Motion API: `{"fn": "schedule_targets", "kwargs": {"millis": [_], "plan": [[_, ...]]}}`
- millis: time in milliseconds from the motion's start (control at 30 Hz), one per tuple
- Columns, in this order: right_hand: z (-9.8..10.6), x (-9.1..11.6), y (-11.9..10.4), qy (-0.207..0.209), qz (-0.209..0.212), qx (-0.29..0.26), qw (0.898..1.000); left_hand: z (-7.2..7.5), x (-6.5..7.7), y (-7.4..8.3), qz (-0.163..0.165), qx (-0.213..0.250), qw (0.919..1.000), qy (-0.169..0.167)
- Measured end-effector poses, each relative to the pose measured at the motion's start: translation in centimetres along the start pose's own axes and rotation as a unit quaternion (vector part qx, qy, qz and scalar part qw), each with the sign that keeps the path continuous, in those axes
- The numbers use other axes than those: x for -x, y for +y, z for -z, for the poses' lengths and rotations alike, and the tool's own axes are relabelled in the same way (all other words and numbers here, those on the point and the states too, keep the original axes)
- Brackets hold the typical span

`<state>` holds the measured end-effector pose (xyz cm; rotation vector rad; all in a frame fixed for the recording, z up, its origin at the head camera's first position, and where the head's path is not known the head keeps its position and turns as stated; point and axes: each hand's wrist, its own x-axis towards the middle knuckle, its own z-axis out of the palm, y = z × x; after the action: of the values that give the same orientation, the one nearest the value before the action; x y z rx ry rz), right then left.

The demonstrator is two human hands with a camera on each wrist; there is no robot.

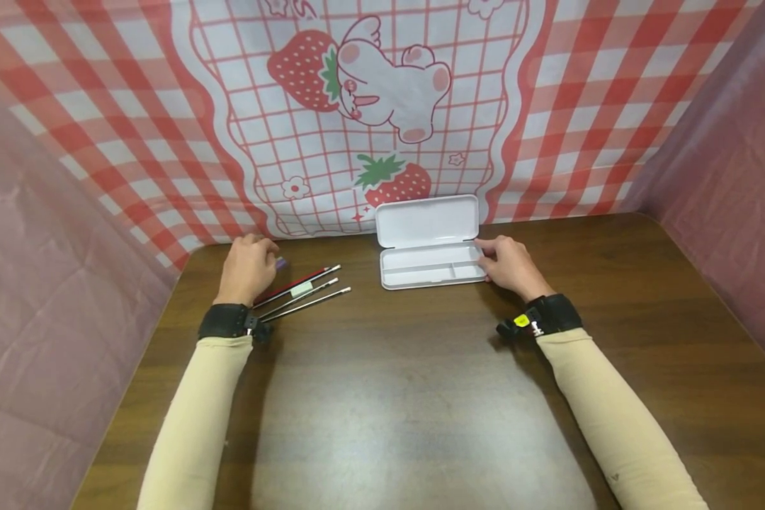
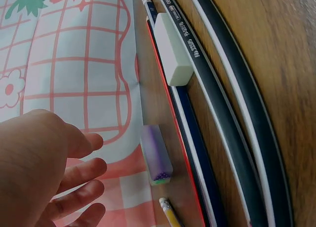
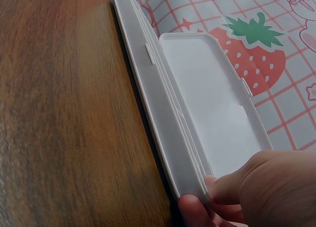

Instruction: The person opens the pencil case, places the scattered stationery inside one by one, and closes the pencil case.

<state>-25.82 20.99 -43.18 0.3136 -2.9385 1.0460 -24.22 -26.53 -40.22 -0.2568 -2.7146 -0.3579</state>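
My left hand (image 1: 248,270) hovers at the table's back left with its fingers loosely bent and nothing in them. Close to its fingertips in the left wrist view lie a small purple block (image 2: 156,150) and a yellow pencil's eraser end (image 2: 169,212). Beside them are several dark striped pencils (image 2: 217,96) and a red one (image 2: 170,96); a pale green eraser (image 2: 174,52) rests on some of these. My right hand (image 1: 513,268) pinches the right end of a white pencil case (image 1: 421,276), thumb at the rim. The case stands with its lid raised, its compartments bare.
A brown wooden table (image 1: 382,397) carries everything. Right behind the case hangs a red and white checked cloth (image 1: 586,113) with strawberry prints. Pinkish curtains (image 1: 733,163) close off both sides.
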Motion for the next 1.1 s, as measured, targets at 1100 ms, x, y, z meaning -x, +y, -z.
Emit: {"fn": "schedule_targets", "kwargs": {"millis": [1100], "plan": [[-0.1,0.0,-0.1,0.007,0.006,0.002,1.000,-2.5,1.2,-0.9,0.018,0.016,0.9986,-0.047]]}}
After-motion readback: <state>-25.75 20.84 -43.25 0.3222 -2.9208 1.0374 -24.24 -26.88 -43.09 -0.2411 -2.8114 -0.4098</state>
